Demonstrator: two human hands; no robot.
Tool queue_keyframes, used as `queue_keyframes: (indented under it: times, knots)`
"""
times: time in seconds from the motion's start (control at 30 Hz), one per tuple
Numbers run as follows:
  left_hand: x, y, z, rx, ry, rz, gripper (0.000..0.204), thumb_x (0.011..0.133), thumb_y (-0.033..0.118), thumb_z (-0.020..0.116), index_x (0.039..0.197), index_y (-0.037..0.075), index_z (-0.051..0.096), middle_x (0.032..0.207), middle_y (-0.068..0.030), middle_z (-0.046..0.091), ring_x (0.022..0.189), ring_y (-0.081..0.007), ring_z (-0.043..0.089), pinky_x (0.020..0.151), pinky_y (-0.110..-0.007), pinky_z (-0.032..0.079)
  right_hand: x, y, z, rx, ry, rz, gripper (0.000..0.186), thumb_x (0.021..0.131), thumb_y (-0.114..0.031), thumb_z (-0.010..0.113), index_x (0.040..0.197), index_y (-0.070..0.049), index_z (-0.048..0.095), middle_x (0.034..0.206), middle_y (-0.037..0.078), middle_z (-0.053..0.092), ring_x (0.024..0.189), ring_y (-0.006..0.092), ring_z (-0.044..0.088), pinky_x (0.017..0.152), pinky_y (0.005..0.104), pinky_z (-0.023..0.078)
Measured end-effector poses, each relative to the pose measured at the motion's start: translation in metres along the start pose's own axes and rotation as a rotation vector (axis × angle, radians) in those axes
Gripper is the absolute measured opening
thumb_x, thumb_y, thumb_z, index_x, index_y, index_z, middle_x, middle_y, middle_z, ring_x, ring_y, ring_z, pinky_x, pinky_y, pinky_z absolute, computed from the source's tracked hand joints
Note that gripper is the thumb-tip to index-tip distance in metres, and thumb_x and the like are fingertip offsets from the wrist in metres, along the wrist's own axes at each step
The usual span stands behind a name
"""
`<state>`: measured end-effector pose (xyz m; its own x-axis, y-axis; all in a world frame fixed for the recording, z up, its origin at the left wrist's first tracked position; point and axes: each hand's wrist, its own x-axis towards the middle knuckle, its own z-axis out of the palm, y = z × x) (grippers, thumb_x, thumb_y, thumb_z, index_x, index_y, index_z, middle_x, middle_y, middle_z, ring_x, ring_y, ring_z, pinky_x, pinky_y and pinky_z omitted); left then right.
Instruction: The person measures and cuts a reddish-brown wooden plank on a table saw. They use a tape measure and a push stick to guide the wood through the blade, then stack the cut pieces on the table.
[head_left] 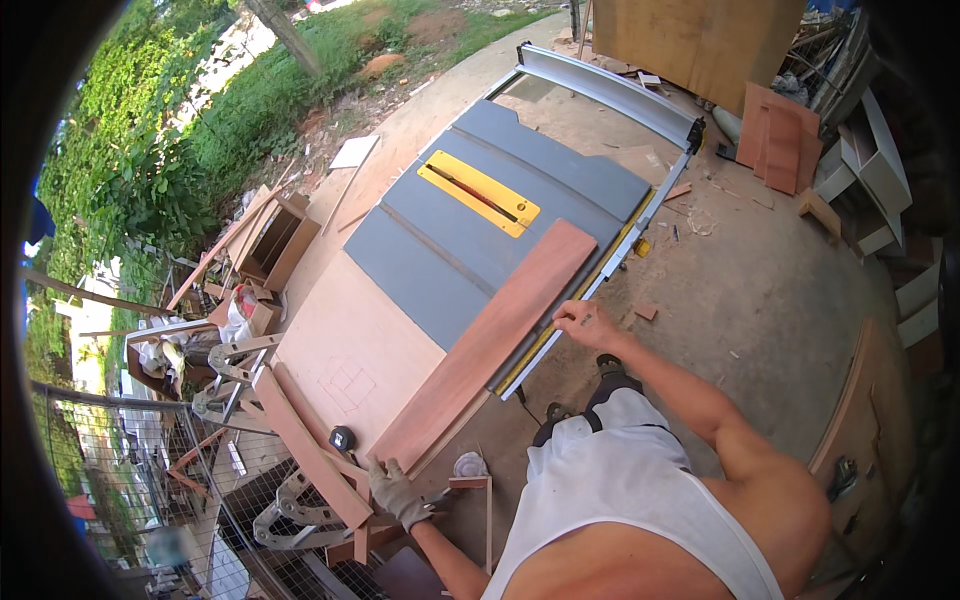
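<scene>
A long reddish wooden board [490, 335] lies slantwise across a grey table saw [575, 185] and the pale plywood panel [345, 330] beside it. My left hand [398, 492], in a grey glove, grips the board's near end at the lower left. Bare and with its fingers curled together, my right hand [588, 326] is at the saw's front rail [540, 350], close to the board's right edge. Whatever those fingers pinch is too small to make out. A yellow insert plate [480, 193] with a dark slot is set in the saw top, beyond the board.
A black tape measure [342, 438] sits on the panel near several reddish wood strips [305, 440]. A metal fence [610, 85] spans the saw's far right end. Reddish boards [780, 135] and drawer-like boxes [870, 170] stand at right. An open wooden box [283, 240] is at left.
</scene>
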<state>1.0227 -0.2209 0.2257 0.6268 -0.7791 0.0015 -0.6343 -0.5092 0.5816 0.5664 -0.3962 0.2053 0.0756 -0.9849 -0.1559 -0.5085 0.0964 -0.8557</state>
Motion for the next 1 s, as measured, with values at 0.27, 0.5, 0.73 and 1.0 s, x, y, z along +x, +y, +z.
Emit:
queue_keyframes:
  times: [0.27, 0.5, 0.73, 1.0]
  knots:
    - [-0.002, 0.112, 0.073, 0.551, -0.465, 0.504, 0.109, 0.066, 0.047, 0.086, 0.153, 0.007, 0.033, 0.159, -0.0264, 0.024, 0.148, -0.0466, 0.018, 0.121, -0.059, 0.013, 0.078, 0.038, -0.018, -0.39, 0.462, -0.233, 0.048, 0.083, -0.013, 0.071, 0.122, 0.009, 0.054, 0.133, 0.029, 0.051, 0.123, 0.0467, 0.046, 0.108, 0.0502, 0.038]
    - [0.024, 0.161, 0.09, 0.563, -0.57, 0.53, 0.104, 0.064, 0.046, 0.083, 0.151, 0.01, 0.037, 0.152, -0.0193, 0.036, 0.144, -0.0404, 0.03, 0.118, -0.062, 0.017, 0.086, 0.106, -0.082, -0.483, 0.168, -0.197, 0.058, 0.087, -0.014, 0.072, 0.138, 0.004, 0.05, 0.143, 0.021, 0.051, 0.134, 0.0397, 0.042, 0.111, 0.0484, 0.035]
    - [0.016, 0.165, 0.095, 0.541, -0.588, 0.434, 0.103, 0.065, 0.047, 0.083, 0.15, 0.011, 0.037, 0.15, -0.0138, 0.04, 0.143, -0.0338, 0.034, 0.119, -0.06, 0.019, 0.111, 0.085, -0.094, -0.48, -0.02, -0.369, 0.051, 0.08, -0.005, 0.074, 0.128, 0.002, 0.057, 0.122, 0.017, 0.061, 0.116, 0.0364, 0.054, 0.1, 0.0471, 0.041]
    - [0.098, 0.062, 0.04, 0.73, -0.1, -0.154, 0.08, 0.085, 0.029, 0.068, 0.156, 0.018, 0.032, 0.161, -0.0157, 0.028, 0.147, -0.0398, 0.03, 0.116, -0.059, 0.027, 0.097, 0.054, -0.088, -0.42, -0.002, -0.53, 0.049, 0.077, 0.003, 0.071, 0.124, 0.003, 0.058, 0.128, 0.021, 0.055, 0.12, 0.0418, 0.051, 0.104, 0.049, 0.04]
